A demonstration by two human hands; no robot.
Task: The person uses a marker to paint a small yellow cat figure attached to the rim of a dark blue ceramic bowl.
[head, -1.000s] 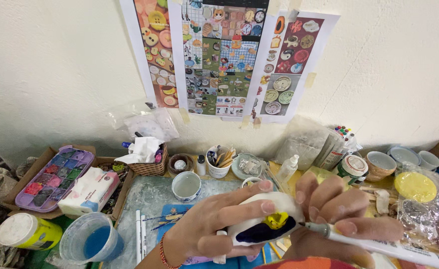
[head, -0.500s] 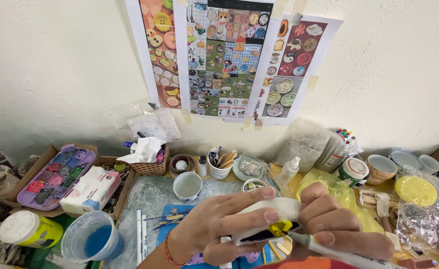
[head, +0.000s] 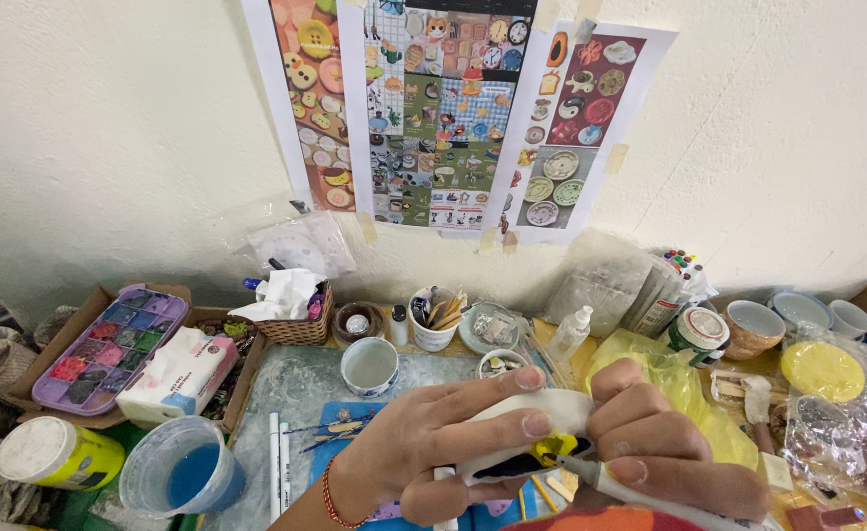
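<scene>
Near the tabletop's left edge sit a paint palette (head: pixel 109 346) and a water cup (head: pixel 180 478). At the front edge, the left hand (head: pixel 424 457) clasps a white clay piece (head: pixel 537 433); part is painted yellow and dark, most remains bare. The right hand (head: pixel 664 447) pinches a brush (head: pixel 640 489) at its painted patch.

Both hands (head: pixel 542 447) have tilted the white piece (head: pixel 537 433) flatter.

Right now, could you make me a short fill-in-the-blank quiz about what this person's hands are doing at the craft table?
1. The left hand holds a white clay piece painted black and ____.
2. The right hand grips a white ____.
3. The plastic cup at lower left holds ____ liquid.

Missing words: yellow; pen; blue
</scene>
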